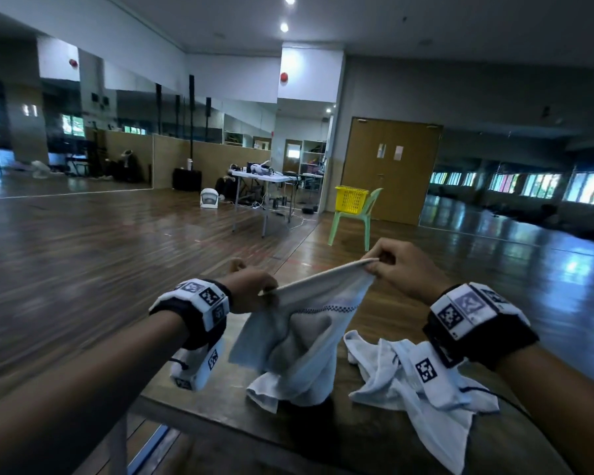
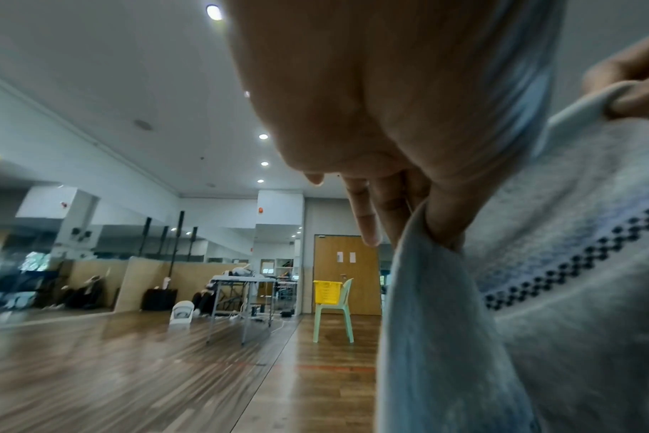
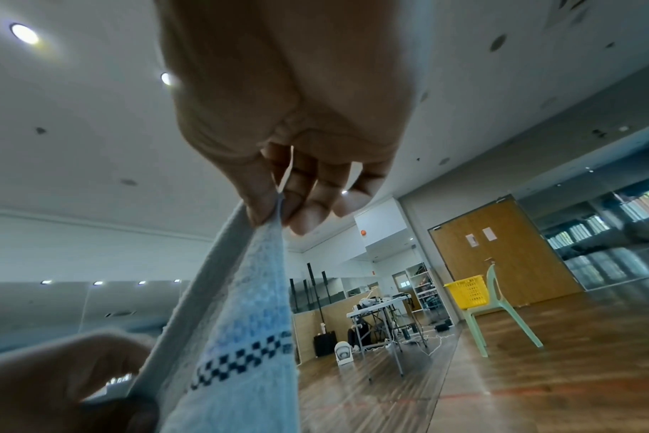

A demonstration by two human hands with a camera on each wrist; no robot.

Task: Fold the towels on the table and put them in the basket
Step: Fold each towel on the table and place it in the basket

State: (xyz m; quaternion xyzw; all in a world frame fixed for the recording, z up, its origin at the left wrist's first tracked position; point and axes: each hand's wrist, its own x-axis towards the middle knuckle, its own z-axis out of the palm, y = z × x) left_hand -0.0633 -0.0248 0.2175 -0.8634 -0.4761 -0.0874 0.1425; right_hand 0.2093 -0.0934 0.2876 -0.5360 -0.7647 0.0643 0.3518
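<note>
A pale blue-white towel [image 1: 299, 337] with a dark checkered band hangs above the brown table [image 1: 323, 437], its top hem stretched between both hands. My left hand [image 1: 254, 291] pinches the hem's left end; the left wrist view shows thumb and fingers closed on the cloth [image 2: 500, 278]. My right hand [image 1: 388, 265] pinches the right corner, held higher; the right wrist view shows the towel [image 3: 241, 337] hanging from that pinch. A second, crumpled white towel [image 1: 408, 382] lies on the table at the right. The yellow basket [image 1: 351, 199] stands on a green chair across the room.
The green chair [image 1: 357, 217] with the basket stands before wooden double doors [image 1: 388, 169]. A white folding table [image 1: 264, 180] with gear and floor cables stands far centre. Wooden floor stretches between. The near table's left edge [image 1: 158, 399] lies below my left wrist.
</note>
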